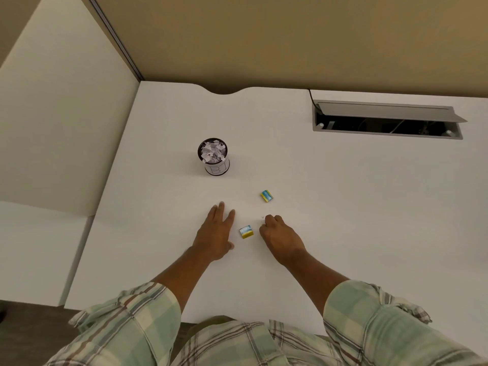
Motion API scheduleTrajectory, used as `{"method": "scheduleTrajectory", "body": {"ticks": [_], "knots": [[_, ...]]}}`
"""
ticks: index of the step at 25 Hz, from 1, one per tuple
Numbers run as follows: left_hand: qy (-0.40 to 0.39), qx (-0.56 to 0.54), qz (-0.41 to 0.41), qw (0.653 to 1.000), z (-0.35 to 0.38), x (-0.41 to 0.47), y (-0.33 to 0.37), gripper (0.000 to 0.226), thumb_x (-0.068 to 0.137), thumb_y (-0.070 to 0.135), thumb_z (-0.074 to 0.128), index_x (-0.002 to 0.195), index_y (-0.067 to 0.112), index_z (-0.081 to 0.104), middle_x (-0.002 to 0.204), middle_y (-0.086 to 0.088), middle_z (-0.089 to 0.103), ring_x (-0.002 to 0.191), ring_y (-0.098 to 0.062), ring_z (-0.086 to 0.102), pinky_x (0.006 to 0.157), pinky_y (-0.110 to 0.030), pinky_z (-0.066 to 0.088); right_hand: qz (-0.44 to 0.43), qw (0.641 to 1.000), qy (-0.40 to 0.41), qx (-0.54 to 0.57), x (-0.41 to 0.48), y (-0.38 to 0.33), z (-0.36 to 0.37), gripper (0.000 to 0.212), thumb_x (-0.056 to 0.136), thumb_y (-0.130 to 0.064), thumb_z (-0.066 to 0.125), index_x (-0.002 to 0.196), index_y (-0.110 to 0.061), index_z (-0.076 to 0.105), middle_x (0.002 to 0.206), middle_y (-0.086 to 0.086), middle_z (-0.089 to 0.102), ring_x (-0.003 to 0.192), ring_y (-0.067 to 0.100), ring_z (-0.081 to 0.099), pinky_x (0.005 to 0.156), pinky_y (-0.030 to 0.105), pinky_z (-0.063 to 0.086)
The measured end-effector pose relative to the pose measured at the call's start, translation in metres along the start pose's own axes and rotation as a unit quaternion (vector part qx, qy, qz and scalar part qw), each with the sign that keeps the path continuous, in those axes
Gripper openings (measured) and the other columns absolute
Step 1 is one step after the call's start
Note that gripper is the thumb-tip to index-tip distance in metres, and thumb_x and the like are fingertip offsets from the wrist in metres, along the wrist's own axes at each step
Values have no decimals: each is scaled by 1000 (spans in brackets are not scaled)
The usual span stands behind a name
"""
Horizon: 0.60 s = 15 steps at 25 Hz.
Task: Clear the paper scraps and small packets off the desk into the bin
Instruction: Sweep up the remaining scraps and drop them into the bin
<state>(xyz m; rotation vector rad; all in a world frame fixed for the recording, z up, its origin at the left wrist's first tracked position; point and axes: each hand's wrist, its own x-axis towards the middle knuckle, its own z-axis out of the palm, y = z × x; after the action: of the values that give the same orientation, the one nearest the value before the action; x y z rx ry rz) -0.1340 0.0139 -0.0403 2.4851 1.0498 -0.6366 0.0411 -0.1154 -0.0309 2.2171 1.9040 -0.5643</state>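
A small dark bin (213, 160) with a white label stands on the white desk (343, 207), filled to the rim with white paper scraps (212, 151). One yellow and blue packet (246, 231) lies between my two hands. A second packet (267, 196) lies farther back, to the right. My left hand (215, 233) rests flat on the desk with fingers apart, just left of the near packet. My right hand (280, 237) is curled, fingertips pinched on the desk next to a tiny white scrap (262, 217); whether it holds anything is hidden.
An open cable hatch (386, 120) with a raised grey lid is set in the desk at the back right. A white partition (60, 128) borders the desk on the left, and a tan wall runs behind it.
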Motion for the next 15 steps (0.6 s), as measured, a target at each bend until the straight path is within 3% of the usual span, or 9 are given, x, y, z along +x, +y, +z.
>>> {"method": "scheduleTrajectory", "body": {"ticks": [4, 10, 12, 15], "knots": [[-30, 50, 22, 998, 0, -2, -5, 131, 72, 53, 84, 160, 24, -9, 167, -10, -24, 157, -31, -14, 126, -41, 20, 33, 999, 4, 25, 3, 0, -2, 23, 85, 9, 55, 101, -8, 58, 114, 14, 52, 103, 32, 53, 64, 37, 42], [-13, 46, 28, 998, -2, -5, -4, 132, 71, 51, 85, 160, 25, -9, 167, -9, -25, 157, -29, -14, 124, -41, 21, 151, 976, 10, 158, 27, 9, -10, 27, 89, 1, 51, 105, -9, 69, 112, 11, 66, 105, 28, 63, 85, 32, 52], [-7, 39, 32, 999, -2, -7, -5, 131, 72, 50, 85, 160, 26, -8, 167, -9, -25, 157, -29, -14, 124, -40, 23, 235, 929, 33, 286, 31, 18, -15, 25, 86, 1, 56, 93, -10, 78, 101, 7, 74, 97, 28, 69, 85, 34, 58], [-3, 31, 37, 999, -4, -9, -6, 130, 73, 48, 85, 161, 25, -8, 167, -9, -25, 157, -29, -14, 124, -40, 21, 337, 761, 61, 551, 32, 29, -30, 16, 76, 8, 71, 76, -7, 78, 83, 16, 77, 79, 32, 75, 85, 45, 62]]}}
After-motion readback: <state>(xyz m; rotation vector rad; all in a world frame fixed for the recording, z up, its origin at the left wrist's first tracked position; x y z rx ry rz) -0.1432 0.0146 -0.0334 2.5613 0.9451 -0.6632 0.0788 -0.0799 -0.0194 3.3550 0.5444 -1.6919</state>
